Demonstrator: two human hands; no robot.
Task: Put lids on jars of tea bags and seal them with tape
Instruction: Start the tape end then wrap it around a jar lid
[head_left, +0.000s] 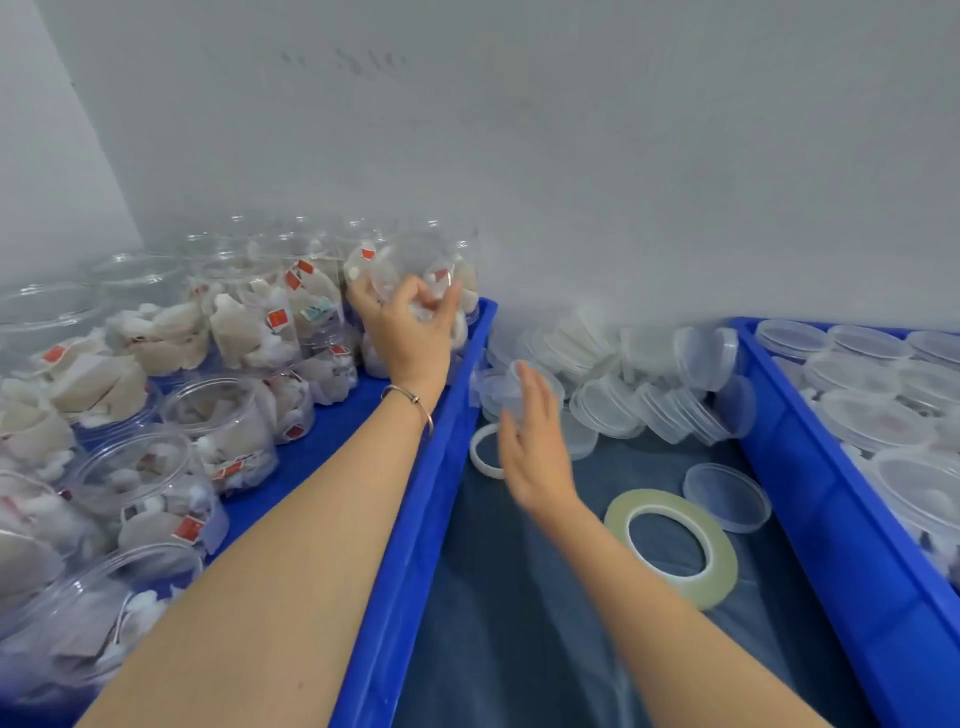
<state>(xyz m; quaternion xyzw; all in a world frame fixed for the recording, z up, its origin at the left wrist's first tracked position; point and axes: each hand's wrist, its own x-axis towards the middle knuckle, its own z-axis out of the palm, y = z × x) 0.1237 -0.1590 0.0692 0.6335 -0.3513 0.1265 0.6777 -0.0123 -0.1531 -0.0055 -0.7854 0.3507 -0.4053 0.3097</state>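
Jars of tea bags (244, 322) fill the left blue crate (415, 519), standing open-topped in rows; the nearest ones are cut off by the left and bottom frame edges, and those at the back blur into the grey wall. The left hand (410, 332) reaches over the far right corner of this crate, with its fingers curled round a clear jar (415, 265) held up in front of the back row; the jar's outline is faint, so its contents and whether it carries a lid cannot be made out. A thin bracelet (410, 402) circles the left wrist. The right hand (532, 441) hovers over the dark worktop (519, 623) between the two crates, fingers straight and relaxed, holding nothing; motion blur softens its edges. Just beyond its fingertips lies a heap of clear lids (649, 374), piled against the wall and hard to count. One single lid (727, 496) lies flat on the worktop, just beside a large tape roll (672, 551). A smaller white ring (485, 452) is partly hidden behind the right hand. The right blue crate (831, 519) holds lidded jars (872, 415), cut off by the frame edge.
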